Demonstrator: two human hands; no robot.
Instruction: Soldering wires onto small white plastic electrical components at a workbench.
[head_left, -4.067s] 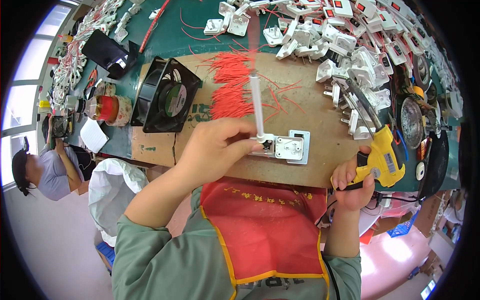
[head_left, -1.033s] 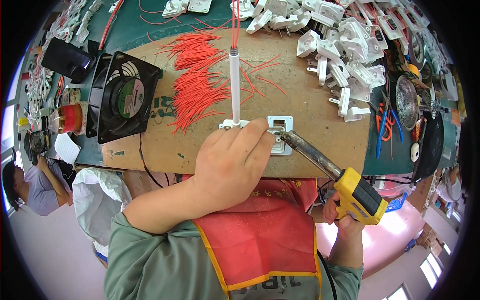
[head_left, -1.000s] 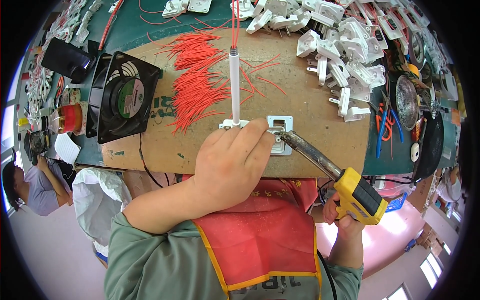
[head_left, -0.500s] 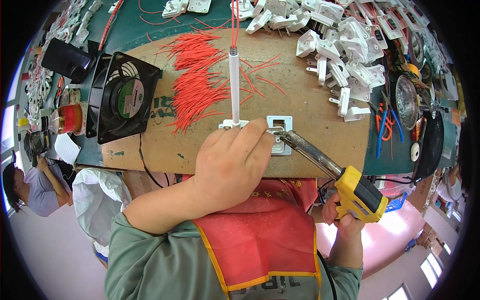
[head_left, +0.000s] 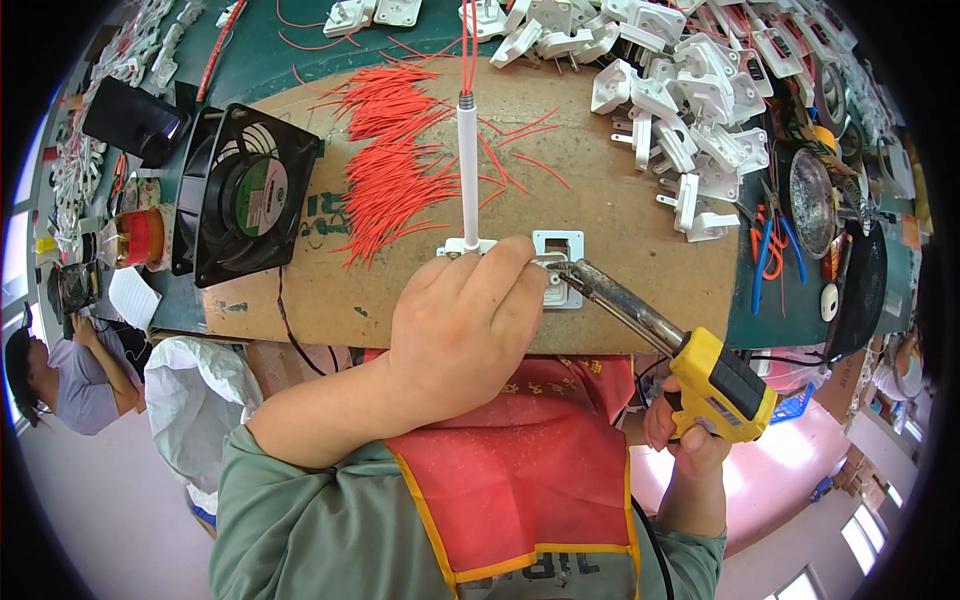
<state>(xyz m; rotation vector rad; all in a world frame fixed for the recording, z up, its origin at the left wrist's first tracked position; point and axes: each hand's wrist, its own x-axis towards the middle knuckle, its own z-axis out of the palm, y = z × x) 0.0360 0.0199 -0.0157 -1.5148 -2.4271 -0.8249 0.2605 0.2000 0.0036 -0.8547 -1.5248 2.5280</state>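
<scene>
My right hand (head_left: pixel 688 432) grips a yellow-and-black soldering gun (head_left: pixel 722 390) from below. Its metal tip reaches left to a white plastic housing (head_left: pixel 560 293) with a square opening, close to my left fingertips. My left hand (head_left: pixel 462 320) is curled over the work, fingers pressed together; what they pinch is hidden beneath them. Just beyond these fingers, a white tube (head_left: pixel 468 180) with red wires at its far end runs away from a small white base (head_left: pixel 455 246), partly covered by the hand.
Many cut red wires (head_left: pixel 395 170) lie on the cardboard (head_left: pixel 620 200). White plug housings (head_left: pixel 690 120) are heaped at the far right, near blue-handled pliers (head_left: pixel 765 260). A black fan (head_left: pixel 245 190) stands left. Beyond the left table edge sits another person (head_left: pixel 85 375).
Almost nothing differs. The soldering gun's body has tilted very slightly, and its tip stays by the white housing. My left hand holds its place.
</scene>
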